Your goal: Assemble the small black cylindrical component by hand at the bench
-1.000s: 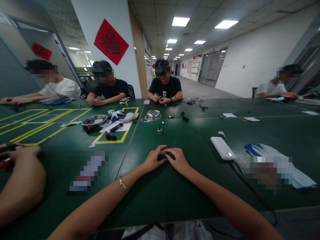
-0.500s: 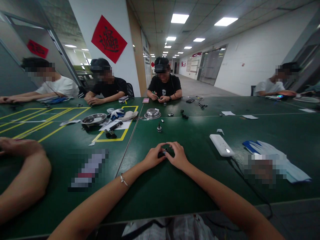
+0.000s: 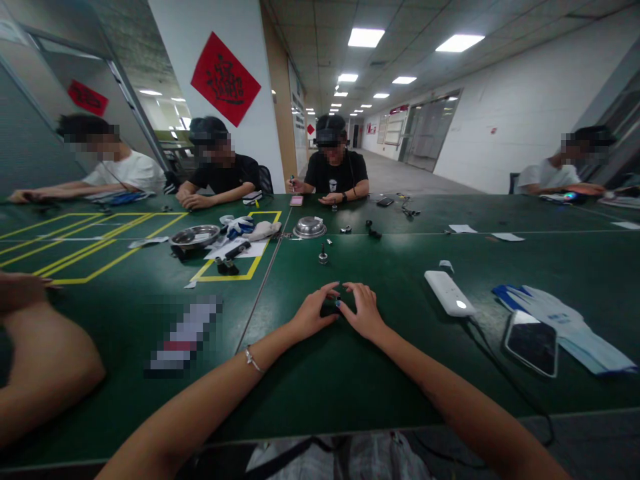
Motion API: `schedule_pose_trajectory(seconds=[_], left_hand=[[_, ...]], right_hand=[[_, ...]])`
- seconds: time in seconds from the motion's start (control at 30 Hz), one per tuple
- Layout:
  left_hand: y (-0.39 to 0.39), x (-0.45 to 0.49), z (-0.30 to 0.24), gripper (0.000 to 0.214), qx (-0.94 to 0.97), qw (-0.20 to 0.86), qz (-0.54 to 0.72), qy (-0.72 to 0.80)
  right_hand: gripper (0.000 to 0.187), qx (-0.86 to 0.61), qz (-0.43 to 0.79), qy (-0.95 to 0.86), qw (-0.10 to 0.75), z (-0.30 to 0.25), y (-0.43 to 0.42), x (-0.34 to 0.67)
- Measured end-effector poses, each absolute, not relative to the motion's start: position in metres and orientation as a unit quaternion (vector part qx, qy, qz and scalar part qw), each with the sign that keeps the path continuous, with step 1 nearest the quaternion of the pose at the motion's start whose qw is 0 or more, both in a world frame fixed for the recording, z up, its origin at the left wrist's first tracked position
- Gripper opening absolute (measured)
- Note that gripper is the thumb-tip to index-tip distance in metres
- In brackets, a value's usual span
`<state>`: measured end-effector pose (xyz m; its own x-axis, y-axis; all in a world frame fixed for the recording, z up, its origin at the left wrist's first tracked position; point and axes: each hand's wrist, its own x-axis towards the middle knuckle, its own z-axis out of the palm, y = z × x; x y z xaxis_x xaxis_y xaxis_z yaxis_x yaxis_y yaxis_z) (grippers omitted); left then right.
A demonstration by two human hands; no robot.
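Note:
My left hand [image 3: 314,312] rests on the green table [image 3: 310,380] with thumb and fingers curved apart. Opposite it, my right hand [image 3: 365,311] has the same curved, open shape, its thumb pointing inward. In the gap between them is a small dark part [image 3: 339,301], mostly hidden by the fingers. Whether the right thumb touches it I cannot tell. Beyond my fingertips stands a small metal fitting with a thin upright stem [image 3: 323,255], apart from both hands.
A white power strip [image 3: 450,293], a phone [image 3: 531,343] and gloves [image 3: 555,310] lie to the right. At left are a blurred-out flat item [image 3: 185,337] and a co-worker's arm [image 3: 45,360]. Farther off are metal bowls [image 3: 309,227], black fittings [image 3: 227,267] and several seated people.
My hands have drawn slightly apart; their fingertips were close together around the small dark part. The view has shifted a little. The person opposite has moved one hand outward with a pen-like item.

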<state>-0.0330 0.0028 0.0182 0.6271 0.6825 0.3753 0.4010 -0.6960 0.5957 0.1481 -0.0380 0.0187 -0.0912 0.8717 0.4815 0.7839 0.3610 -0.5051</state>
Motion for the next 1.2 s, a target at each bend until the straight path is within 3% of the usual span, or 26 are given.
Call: schedule_pose_trajectory(seconds=[0.17,0.23,0.53,0.7,0.9,1.2], left_hand=[[-0.004,-0.032,0.028,0.034,0.916,0.153,0.245,0.277],[-0.005,-0.030,0.030,0.028,0.923,0.120,0.232,0.284],[0.030,-0.030,0.039,0.028,0.906,-0.019,0.205,0.370],[0.098,-0.070,0.054,0.028,0.829,-0.108,0.129,0.533],[0.147,-0.146,0.077,0.028,0.747,-0.150,0.089,0.642],[0.156,-0.189,0.090,0.034,0.691,-0.185,0.015,0.699]], right_hand=[[0.035,-0.567,0.075,-0.699,0.429,0.011,-0.034,0.152],[0.034,-0.569,0.081,-0.694,0.435,0.009,-0.032,0.153],[0.033,-0.576,0.096,-0.689,0.429,0.013,-0.033,0.154],[0.033,-0.580,0.111,-0.694,0.411,0.014,-0.032,0.154],[0.033,-0.574,0.116,-0.700,0.410,0.013,-0.032,0.155],[0.032,-0.578,0.166,-0.696,0.392,0.019,-0.034,0.153]])
